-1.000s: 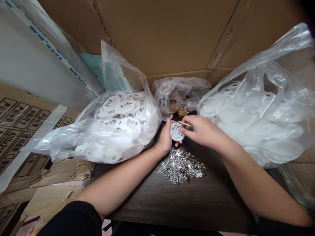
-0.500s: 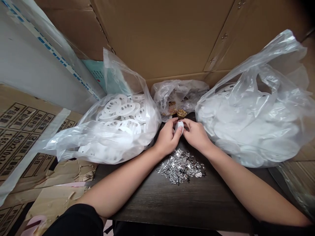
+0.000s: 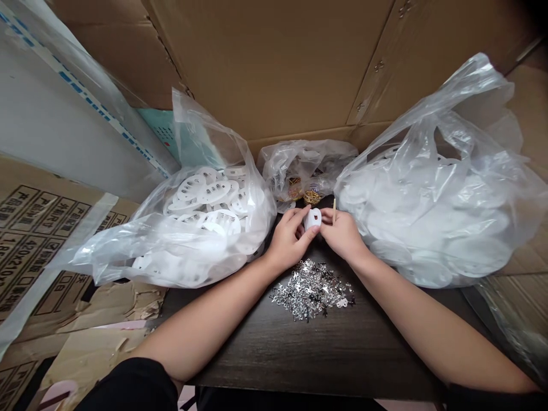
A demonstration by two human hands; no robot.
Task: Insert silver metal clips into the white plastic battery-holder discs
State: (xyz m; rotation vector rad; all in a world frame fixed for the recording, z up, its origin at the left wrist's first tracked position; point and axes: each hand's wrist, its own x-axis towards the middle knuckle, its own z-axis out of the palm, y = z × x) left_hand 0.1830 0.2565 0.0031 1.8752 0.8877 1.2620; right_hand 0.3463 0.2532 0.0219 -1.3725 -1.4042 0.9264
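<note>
Left hand (image 3: 291,242) curled, pinching a white plastic disc (image 3: 313,219) at centre of frame, right hand (image 3: 342,234) half closed on an upright thin wooden stick (image 3: 334,211). Small silver metal pieces (image 3: 311,290) heaped just below on a dark wood table (image 3: 299,354). Firm, steady pinch best, stick tip clear of fingertips

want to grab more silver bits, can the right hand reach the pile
Probably yes: the right hand sits just beyond the silver pile with nothing between them, though it holds a thin stick and pinches a white disc.
</note>
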